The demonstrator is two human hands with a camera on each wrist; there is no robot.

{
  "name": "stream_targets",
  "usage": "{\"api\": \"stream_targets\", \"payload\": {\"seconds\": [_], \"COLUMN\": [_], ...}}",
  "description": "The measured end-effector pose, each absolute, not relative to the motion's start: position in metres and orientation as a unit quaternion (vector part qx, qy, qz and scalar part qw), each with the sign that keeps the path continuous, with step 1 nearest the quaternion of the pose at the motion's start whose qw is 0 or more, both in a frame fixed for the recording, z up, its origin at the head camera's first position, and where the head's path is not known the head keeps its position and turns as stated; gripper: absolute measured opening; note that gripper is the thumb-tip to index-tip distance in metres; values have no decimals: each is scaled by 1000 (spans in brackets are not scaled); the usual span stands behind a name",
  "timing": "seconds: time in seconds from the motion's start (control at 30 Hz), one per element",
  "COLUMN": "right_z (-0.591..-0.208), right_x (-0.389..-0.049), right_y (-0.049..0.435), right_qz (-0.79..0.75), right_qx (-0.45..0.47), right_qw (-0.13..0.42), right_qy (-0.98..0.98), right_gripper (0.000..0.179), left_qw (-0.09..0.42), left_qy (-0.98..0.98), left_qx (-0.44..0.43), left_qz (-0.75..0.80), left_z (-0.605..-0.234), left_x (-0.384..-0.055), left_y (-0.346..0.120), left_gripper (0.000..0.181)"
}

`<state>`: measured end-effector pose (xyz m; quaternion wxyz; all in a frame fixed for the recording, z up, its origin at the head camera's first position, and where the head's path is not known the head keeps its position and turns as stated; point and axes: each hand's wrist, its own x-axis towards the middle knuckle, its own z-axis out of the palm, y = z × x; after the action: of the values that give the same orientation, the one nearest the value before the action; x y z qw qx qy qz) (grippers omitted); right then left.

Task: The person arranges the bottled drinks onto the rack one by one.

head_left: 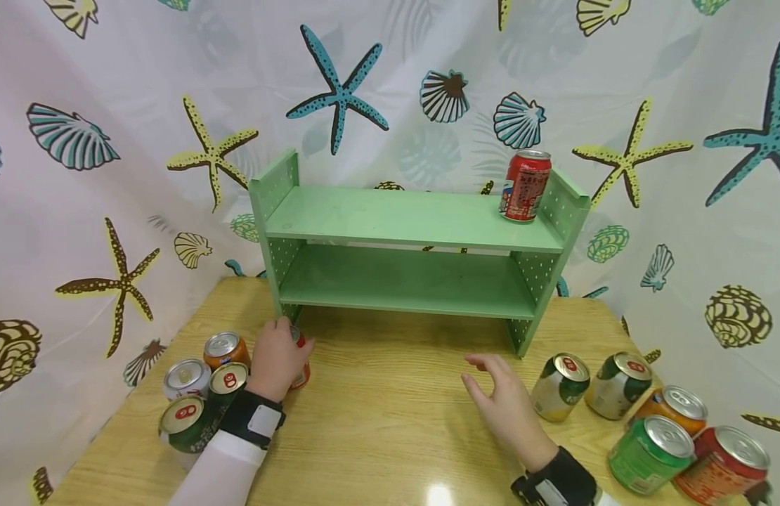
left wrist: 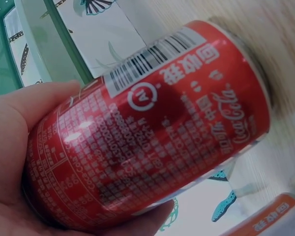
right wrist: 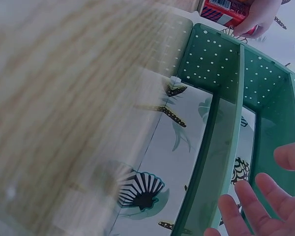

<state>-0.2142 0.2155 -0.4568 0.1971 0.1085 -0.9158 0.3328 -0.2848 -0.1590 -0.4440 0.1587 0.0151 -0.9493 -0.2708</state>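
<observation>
My left hand (head_left: 279, 357) grips a red Coca-Cola can (left wrist: 152, 132), its fingers and thumb wrapped round the end nearer the palm. In the head view the can is partly hidden behind the hand, low by the shelf's left leg; whether it touches the table I cannot tell. Over the table on the right, my right hand (head_left: 505, 407) has its fingers apart and holds nothing. A green two-tier shelf (head_left: 403, 281) stands at the back. Another red can (head_left: 526, 186) sits upright at the right end of its top tier.
Left of my left hand stand an orange can (head_left: 225, 349), a whitish can (head_left: 187, 379) and two dark green cans (head_left: 228, 386). Beyond my right hand are green-and-white cans (head_left: 559, 390), an orange can (head_left: 671, 407), a bright green can (head_left: 649, 457) and a red can (head_left: 722, 467). A patterned curtain (head_left: 403, 154) hangs behind.
</observation>
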Motion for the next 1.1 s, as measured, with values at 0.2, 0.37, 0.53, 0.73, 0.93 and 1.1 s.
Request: {"api": "stream_targets", "payload": {"seconds": [0.2, 0.37, 0.53, 0.73, 0.93, 1.1], "right_z": [-457, -456, -456, -456, -456, -457], "right_x": [-214, -214, -214, -214, -214, -215], "right_y": [217, 218, 218, 217, 217, 219], "right_qz": [332, 334, 333, 334, 335, 333], "right_qx": [107, 110, 110, 112, 108, 107], "right_qw": [197, 199, 201, 202, 201, 200], "right_qy": [-916, -915, -914, -914, -914, -915], "right_gripper": [31, 31, 31, 31, 30, 32], "left_qw": [153, 154, 155, 147, 138, 124], "left_qy": [-946, -946, -944, -942, -944, -945], "left_qx": [15, 13, 11, 11, 8, 4], "left_qz": [-285, -285, -291, -300, -299, -302], "left_z": [-445, -445, -446, -447, -445, -441], "left_x": [-284, -285, -285, -284, -282, -279], "left_y": [-158, -157, -157, -157, -154, -148], "left_gripper": [58, 58, 56, 55, 55, 52]}}
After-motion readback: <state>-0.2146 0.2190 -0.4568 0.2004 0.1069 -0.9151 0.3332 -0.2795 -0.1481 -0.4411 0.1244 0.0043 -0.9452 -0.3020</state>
